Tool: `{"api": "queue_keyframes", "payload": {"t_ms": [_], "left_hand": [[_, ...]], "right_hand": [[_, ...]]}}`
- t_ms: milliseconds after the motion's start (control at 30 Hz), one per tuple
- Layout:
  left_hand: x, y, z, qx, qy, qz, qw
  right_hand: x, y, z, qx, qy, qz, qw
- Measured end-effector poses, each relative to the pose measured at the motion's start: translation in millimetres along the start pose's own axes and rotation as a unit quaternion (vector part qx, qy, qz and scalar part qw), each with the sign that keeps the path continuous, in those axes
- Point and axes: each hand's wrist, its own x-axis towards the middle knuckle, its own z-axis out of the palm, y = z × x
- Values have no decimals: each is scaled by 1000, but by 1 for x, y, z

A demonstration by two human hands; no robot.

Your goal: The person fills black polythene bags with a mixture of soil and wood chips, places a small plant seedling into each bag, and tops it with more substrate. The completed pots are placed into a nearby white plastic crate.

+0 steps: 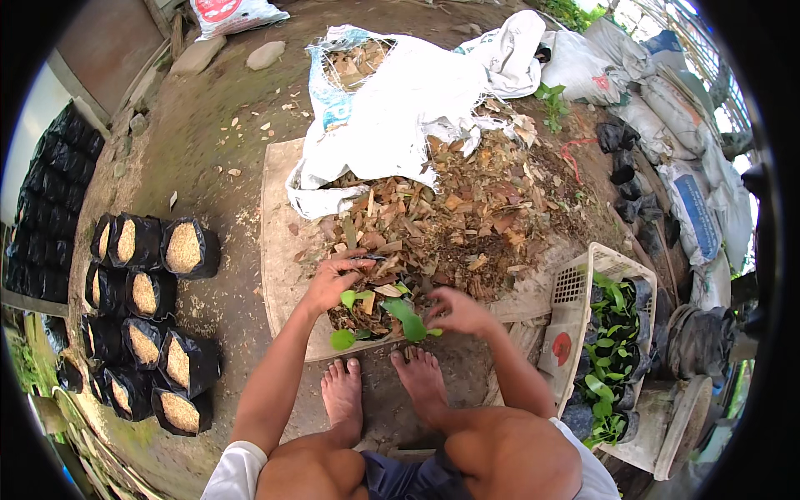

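My left hand (337,281) reaches to the near left part of a heap of brown leaf and bark litter (450,219); its fingertips touch a dark edge, perhaps of a plastic bag, and what they hold is unclear. Just below it a small green-leaved plant (406,319) lies or stands among the litter in front of my feet. My right hand (459,312) is beside the plant's right side, fingers spread and curled, with nothing visible in it. The heap lies on a tan sack sheet (284,250), partly under a torn white woven sack (400,106).
Black planting bags with pale, husk-like filling (183,248) stand at the left, beside a stack of black bags (53,187). A plastic crate (572,331) of potted seedlings (606,356) stands at the right. Filled sacks (687,206) line the far right; flat stones (265,55) lie at the back.
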Motion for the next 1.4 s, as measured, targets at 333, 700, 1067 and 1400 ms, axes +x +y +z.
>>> {"api": "queue_keyframes", "payload": {"t_ms": [333,700,1067,1400], "left_hand": [[-62,3,61,-89,341,-119,928],[-42,-5,26,17,117,-96,988],[-42,34,7,8,-4,-126,992],[-29,79,15,185,-50,76,979]], "right_hand": [[28,-33,23,101,91,-110,985],[11,-24,54,-46,230,-175,956],[28,-32,63,-134,175,-272,937],[24,-2,64,-96,269,-353,891]]}}
